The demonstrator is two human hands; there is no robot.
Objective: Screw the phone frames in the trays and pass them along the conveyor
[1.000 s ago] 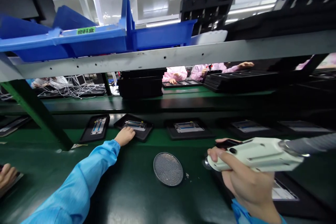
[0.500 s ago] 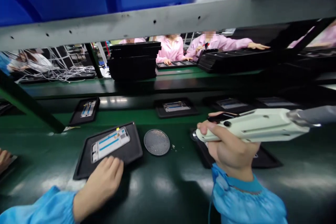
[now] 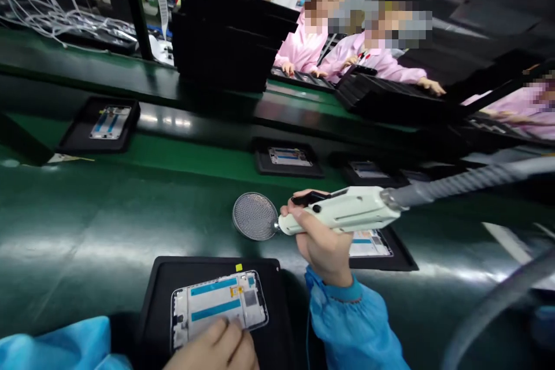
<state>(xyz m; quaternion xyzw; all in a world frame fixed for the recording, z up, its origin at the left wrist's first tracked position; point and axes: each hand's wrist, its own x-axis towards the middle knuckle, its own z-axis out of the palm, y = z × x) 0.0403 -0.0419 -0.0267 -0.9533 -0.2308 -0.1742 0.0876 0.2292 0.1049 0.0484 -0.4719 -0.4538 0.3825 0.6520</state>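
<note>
My right hand (image 3: 323, 243) is wrapped round a pale green power screwdriver (image 3: 347, 217) with a grey hose (image 3: 468, 179) trailing right. Its tip points left at a round metal mesh dish (image 3: 254, 217) on the green bench. My left hand (image 3: 214, 350) rests at the bottom edge, fingers curled onto the near rim of a black tray (image 3: 160, 300). In that tray lies a white phone frame (image 3: 219, 303) with blue strips. A second black tray (image 3: 403, 257) with a phone frame lies behind my right wrist.
Further black trays with phone frames (image 3: 100, 125) (image 3: 288, 158) sit on the conveyor behind. A tall stack of black trays (image 3: 225, 46) stands on the raised ledge. People in pink coats (image 3: 373, 60) work at the far side. Cables (image 3: 52, 17) lie at the back left.
The black tray with the phone frame has been drawn toward me, down to the bottom of the view. The view has tilted down, and the screwdriver now points at the mesh dish.
</note>
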